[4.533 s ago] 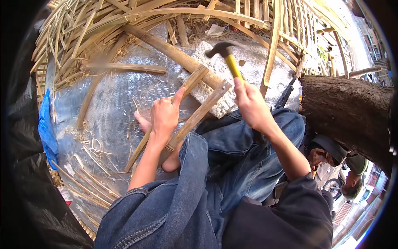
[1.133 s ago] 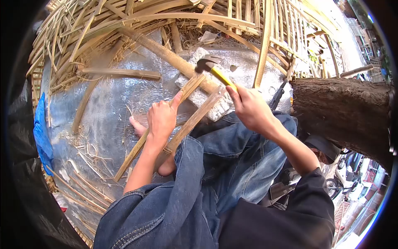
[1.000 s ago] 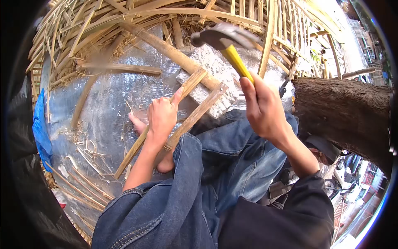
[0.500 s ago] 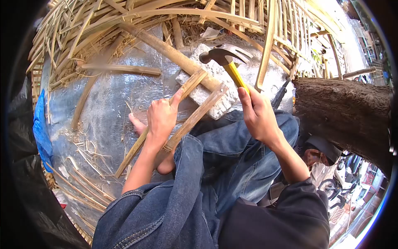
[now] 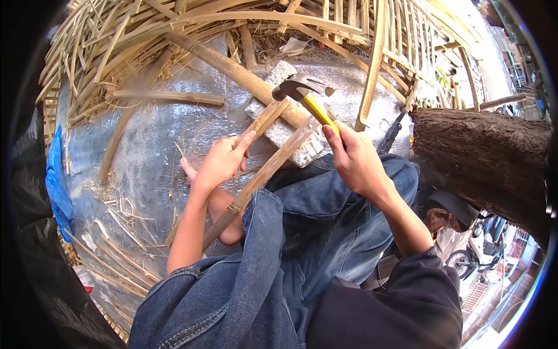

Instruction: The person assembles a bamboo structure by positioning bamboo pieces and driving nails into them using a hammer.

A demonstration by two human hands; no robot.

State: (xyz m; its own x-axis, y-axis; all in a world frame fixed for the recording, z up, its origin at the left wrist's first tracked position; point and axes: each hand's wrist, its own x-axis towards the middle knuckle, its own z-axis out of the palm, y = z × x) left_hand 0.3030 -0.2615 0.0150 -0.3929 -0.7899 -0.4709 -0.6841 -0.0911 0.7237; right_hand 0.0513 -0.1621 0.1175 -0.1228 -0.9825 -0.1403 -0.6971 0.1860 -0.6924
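Note:
My left hand (image 5: 224, 160) is closed round a bamboo strip (image 5: 268, 115), whose upper end lies over a thick bamboo pole (image 5: 232, 68). The pole rests on a rough pale stone block (image 5: 281, 134). My right hand (image 5: 358, 161) grips a hammer (image 5: 315, 110) by its yellow handle. The hammer's dark head is over the upper end of the strip; whether they touch I cannot tell. A second bamboo strip (image 5: 264, 174) crosses the pole's near end, with a small nail-like spot there, and slants down beside my leg.
Woven bamboo slats (image 5: 273, 20) arch across the top. A thick trunk (image 5: 476, 157) lies at the right, near a dark tool (image 5: 392, 135). Loose sticks (image 5: 119, 264) and a blue sheet (image 5: 58, 180) are at the left. Part of a person (image 5: 444, 212) shows at lower right.
The hammer has come down and left to the strip's upper end. My left hand has turned, its fingers now curling beneath the strip, and its wrist is lower.

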